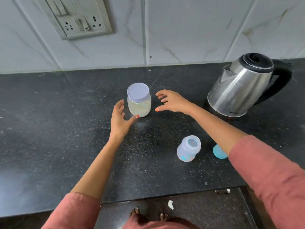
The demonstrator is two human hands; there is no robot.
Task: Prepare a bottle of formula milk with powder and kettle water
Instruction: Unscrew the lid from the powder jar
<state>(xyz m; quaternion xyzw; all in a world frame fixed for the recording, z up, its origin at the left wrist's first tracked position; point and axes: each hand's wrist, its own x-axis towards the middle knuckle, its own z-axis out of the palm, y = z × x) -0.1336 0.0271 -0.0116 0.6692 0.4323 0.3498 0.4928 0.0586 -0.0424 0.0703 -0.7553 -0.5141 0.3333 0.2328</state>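
A clear jar of pale formula powder (139,106) with a white lid stands mid-counter. My left hand (119,118) is open just left of it, the thumb tip at the jar's base. My right hand (171,102) is open just right of the jar, fingers spread, not touching it. A clear baby bottle (188,148) stands uncapped near the counter's front, below my right forearm. Its blue cap (218,152) lies beside it, partly hidden by my sleeve. A steel kettle (242,90) with a black lid and handle sits on its base at the right.
The black speckled counter (66,129) meets a white tiled wall with a switch and socket panel (79,17) at upper left. The counter's front edge runs along the bottom, with floor, my feet and a scrap of paper (170,204) below.
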